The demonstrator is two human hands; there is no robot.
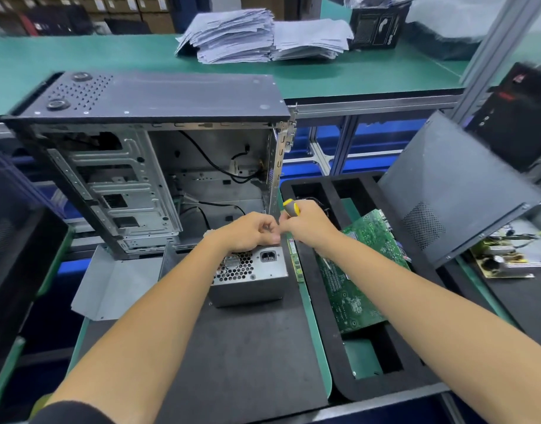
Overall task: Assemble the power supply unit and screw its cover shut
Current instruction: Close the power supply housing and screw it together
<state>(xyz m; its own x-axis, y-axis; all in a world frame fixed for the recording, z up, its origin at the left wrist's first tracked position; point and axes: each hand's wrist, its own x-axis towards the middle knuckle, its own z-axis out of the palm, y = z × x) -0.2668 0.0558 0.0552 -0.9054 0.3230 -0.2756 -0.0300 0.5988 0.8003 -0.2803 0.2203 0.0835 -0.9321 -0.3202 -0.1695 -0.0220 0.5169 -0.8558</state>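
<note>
The power supply unit point(249, 275) sits on the dark, matte work mat point(232, 347), just in front of the open computer case point(146, 154). It is a boxy grey sheet-metal housing; the face toward the camera carries a honeycomb-perforated grille and a black rectangular mains socket.

The left hand point(247, 232) rests on the unit's top rear edge, fingers curled down; what they pinch, if anything, cannot be told. The right hand point(306, 223) is wrapped around a screwdriver point(291, 207) with a yellow and grey handle; its shaft and tip are hidden behind the hands. The two hands touch above the unit's right corner.

A bent, smooth grey metal cover plate point(116, 286) lies on the mat just left of the unit.

The case stands upright with its side removed, showing bare stamped-steel drive bays and loose black cables; its black top panel is perforated.

To the right, a black foam tray point(333, 332) with rectangular cut-outs holds a green circuit board point(361, 270), tilted. A narrow green memory stick point(295, 258) lies between unit and tray. A dark perforated side panel point(456, 191) leans further right.

On the green bench point(79, 56) behind lie stacks of ruffled white paper point(257, 35).
</note>
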